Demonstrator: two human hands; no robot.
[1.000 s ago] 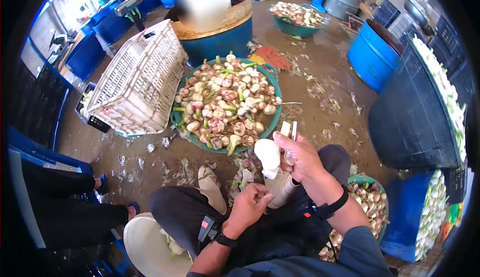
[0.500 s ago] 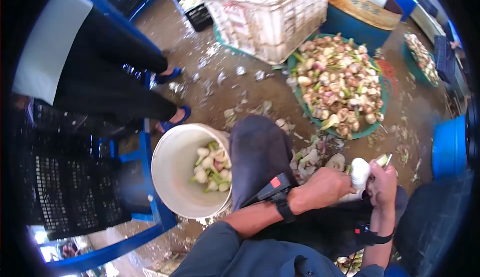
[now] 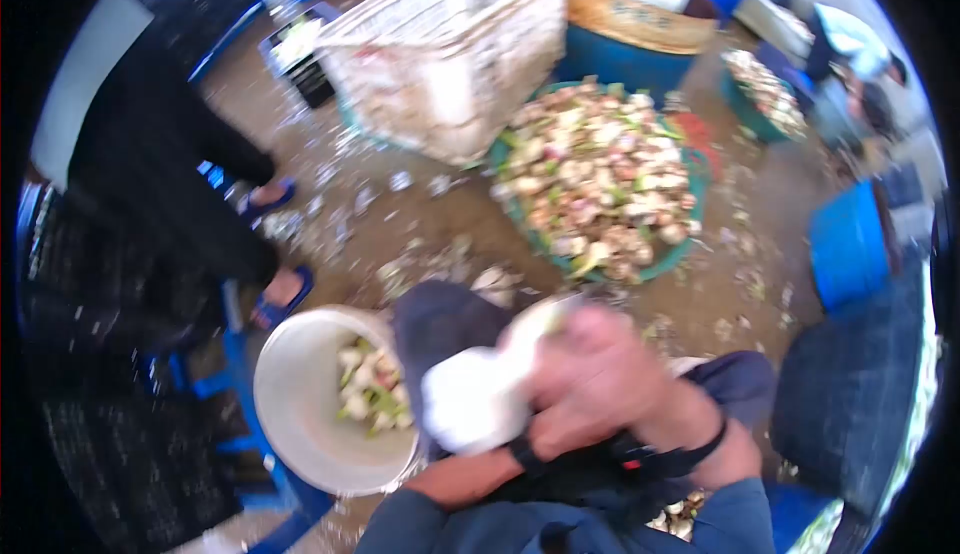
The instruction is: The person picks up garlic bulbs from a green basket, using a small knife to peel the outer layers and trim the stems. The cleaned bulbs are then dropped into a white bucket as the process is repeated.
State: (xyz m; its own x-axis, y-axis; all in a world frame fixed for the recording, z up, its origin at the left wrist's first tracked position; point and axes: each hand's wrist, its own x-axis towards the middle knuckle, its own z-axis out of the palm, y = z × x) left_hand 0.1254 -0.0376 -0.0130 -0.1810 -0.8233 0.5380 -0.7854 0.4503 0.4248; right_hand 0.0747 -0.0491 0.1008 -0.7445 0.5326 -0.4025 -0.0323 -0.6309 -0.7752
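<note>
Both hands are raised over my lap, close together and smeared by motion. My right hand is closed and lies across the front of my left hand, whose fingers are largely hidden. Just left of them is a smooth white bulb, blurred, that looks like garlic; it touches the hands. A pale, greenish-white piece shows at the right hand's fingers, too blurred to name. Below left, a white bucket stands beside my knee, with several trimmed garlic bulbs inside.
Ahead is a green-rimmed basin heaped with garlic. Behind it stand a white crate and a blue drum. A blue tub is at right. One person stands at left; another bends far right. Peelings litter the wet floor.
Both hands have swung left and up from over my right knee, and the white bulb has moved with them toward the bucket. The view has turned right, bringing in the second person.
</note>
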